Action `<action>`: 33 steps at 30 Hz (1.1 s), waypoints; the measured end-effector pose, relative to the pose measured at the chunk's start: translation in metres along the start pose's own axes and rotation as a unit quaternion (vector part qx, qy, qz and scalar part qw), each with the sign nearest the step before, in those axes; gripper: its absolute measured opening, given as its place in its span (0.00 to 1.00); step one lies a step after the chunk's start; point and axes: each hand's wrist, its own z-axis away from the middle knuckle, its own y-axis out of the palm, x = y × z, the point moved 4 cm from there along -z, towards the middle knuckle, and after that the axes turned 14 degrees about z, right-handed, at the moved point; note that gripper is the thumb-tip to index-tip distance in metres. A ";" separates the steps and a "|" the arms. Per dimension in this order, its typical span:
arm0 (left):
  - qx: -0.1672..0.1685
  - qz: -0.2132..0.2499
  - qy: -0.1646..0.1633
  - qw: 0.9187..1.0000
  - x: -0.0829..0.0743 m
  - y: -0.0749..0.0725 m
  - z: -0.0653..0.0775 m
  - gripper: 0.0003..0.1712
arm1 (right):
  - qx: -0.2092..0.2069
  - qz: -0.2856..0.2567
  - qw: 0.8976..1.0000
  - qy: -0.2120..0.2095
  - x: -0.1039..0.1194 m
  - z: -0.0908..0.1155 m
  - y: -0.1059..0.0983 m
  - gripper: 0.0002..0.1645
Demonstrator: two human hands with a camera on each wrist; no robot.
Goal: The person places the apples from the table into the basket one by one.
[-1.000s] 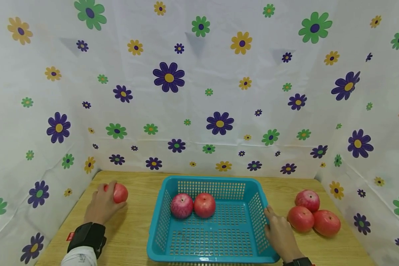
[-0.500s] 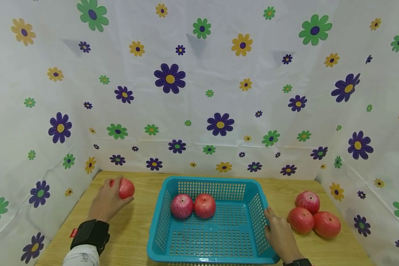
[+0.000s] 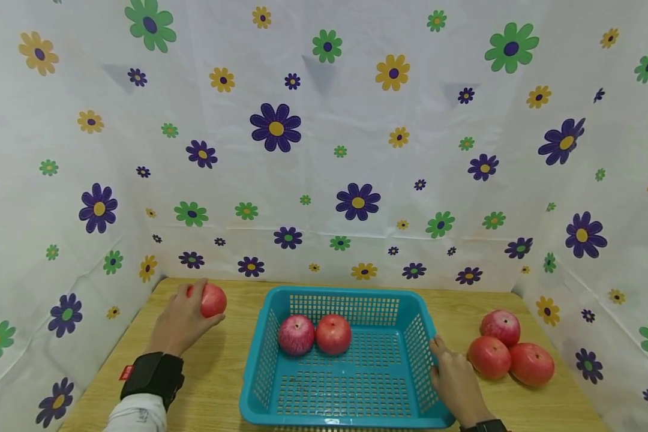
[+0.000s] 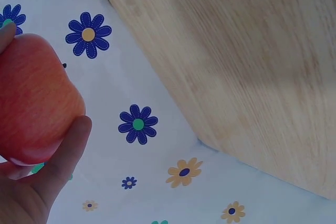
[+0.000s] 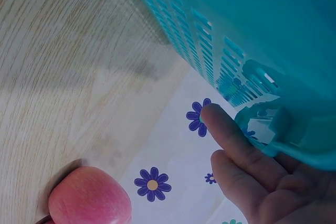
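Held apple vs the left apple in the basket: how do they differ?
Color: the held apple is a fairly even red; the left basket apple has pale and purplish-red streaks.
Support: the held apple is gripped by the left hand; the left basket apple rests in the blue basket, beside another apple.
Shared: both are rounded and reddish.

The apples (image 3: 214, 300) are red, the basket (image 3: 345, 292) turquoise, the white backdrop (image 3: 221, 180) flowered purple, green, yellow.
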 end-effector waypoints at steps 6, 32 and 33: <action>-0.003 -0.002 0.011 1.000 -0.005 -0.001 -0.004 0.47 | -0.008 0.000 1.000 -0.007 0.000 0.000 0.000 0.26; 0.011 0.007 0.050 0.999 -0.037 0.000 -0.017 0.46 | 0.008 0.011 1.000 -0.004 0.002 -0.001 -0.001 0.26; 0.011 0.007 0.051 0.999 -0.037 0.000 -0.017 0.46 | 0.010 0.013 1.000 -0.003 0.002 -0.001 -0.001 0.26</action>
